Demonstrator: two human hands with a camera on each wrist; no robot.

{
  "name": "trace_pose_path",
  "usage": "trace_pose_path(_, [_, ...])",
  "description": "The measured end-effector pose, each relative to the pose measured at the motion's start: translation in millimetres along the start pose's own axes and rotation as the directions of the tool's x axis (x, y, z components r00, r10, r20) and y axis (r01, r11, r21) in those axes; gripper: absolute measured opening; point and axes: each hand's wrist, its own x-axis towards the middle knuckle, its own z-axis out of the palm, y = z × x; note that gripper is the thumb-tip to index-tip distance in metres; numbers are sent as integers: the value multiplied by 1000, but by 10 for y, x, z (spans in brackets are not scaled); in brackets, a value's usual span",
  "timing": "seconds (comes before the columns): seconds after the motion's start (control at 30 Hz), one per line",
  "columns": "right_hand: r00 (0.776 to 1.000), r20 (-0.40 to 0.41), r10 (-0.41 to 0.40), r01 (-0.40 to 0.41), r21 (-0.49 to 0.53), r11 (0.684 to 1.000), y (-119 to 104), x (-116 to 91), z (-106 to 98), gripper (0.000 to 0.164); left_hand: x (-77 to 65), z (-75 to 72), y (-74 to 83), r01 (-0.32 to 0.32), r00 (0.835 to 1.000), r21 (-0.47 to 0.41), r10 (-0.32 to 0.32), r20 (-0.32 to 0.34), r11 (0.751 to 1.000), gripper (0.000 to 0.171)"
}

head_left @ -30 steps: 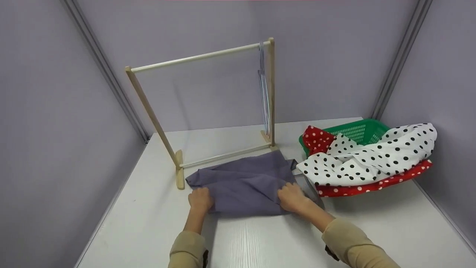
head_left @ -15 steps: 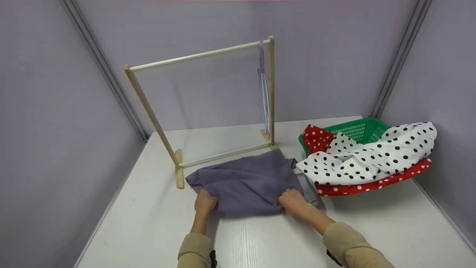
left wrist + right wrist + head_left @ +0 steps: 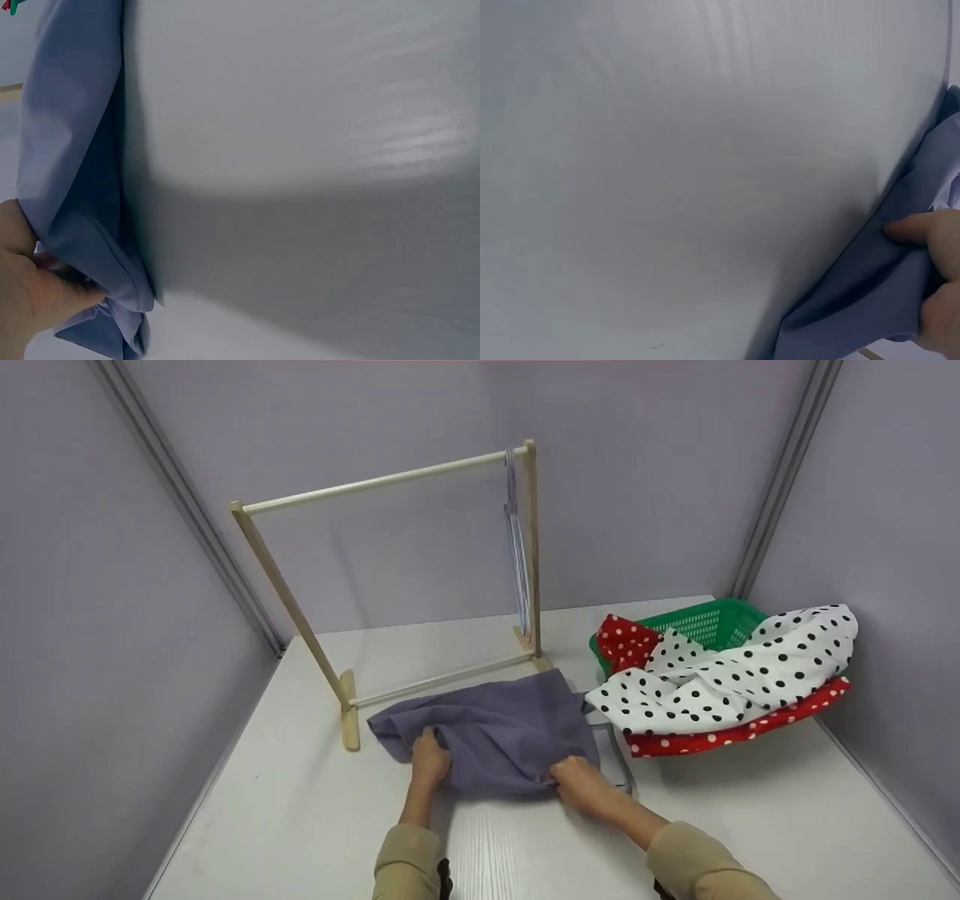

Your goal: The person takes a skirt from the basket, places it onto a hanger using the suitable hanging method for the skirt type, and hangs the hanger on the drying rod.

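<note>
A purple-grey cloth lies rumpled on the white table in front of the rack. At its near left side my left hand grips a fold; the left wrist view shows thumb and fingers pinching the bunched cloth. My right hand holds the near right edge, its thumb lying over the fabric in the right wrist view. Some fingers of both hands are hidden by the folds. From under the cloth's right side sticks out a flat grey piece with a darker border.
A wooden rack stands behind the cloth, with thin hangers bunched at the right end of its bar. To the right is a green basket, overhung by white dotted cloth and red dotted cloth. Panels enclose the table.
My left hand has moved right, towards the right hand, and the cloth between them has bunched narrower. Both hands keep their grip. The head view has shifted slightly.
</note>
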Motion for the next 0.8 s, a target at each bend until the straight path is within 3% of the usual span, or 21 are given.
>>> trace_pose_path(0.13, [999,16,41,-42,108,993,-71,3,23,16,13,-34,-28,-82,996,-72,80,-27,994,48])
trace_pose_path(0.23, [999,30,23,-27,130,991,-99,12,34,16,23,-90,-50,-125,992,-88,123,-36,988,48])
trace_pose_path(0.37, [999,31,-27,24,79,997,-79,11,32,16,23,-177,-96,-157,988,-4,157,11,988,41])
trace_pose_path(0.43, [998,15,-53,52,40,998,-50,7,22,16,20,-222,-123,-205,979,77,203,36,976,31])
trace_pose_path(0.47, [998,6,-61,61,21,998,-33,8,18,15,22,-242,-139,-250,968,130,247,39,960,25])
trace_pose_path(0.53, [998,-20,-67,67,-20,998,-3,15,1,14,29,-295,-164,-360,932,258,361,46,897,17])
trace_pose_path(0.57, [997,-36,-68,67,-49,997,12,23,-7,13,35,-327,-175,-410,907,318,418,48,855,15])
trace_pose_path(0.67, [994,-92,-59,46,-140,989,50,57,-46,11,79,-451,-202,-525,813,470,582,29,710,14])
trace_pose_path(0.7, [993,-108,-55,36,-172,984,60,70,-66,11,98,-505,-202,-538,790,495,613,14,682,14])
trace_pose_path(0.77, [988,-142,-52,19,-230,973,80,104,-113,10,139,-620,-183,-537,770,497,637,-40,681,13])
trace_pose_path(0.8, [986,-160,-54,12,-250,968,88,123,-142,11,161,-679,-161,-529,770,483,634,-73,698,12])
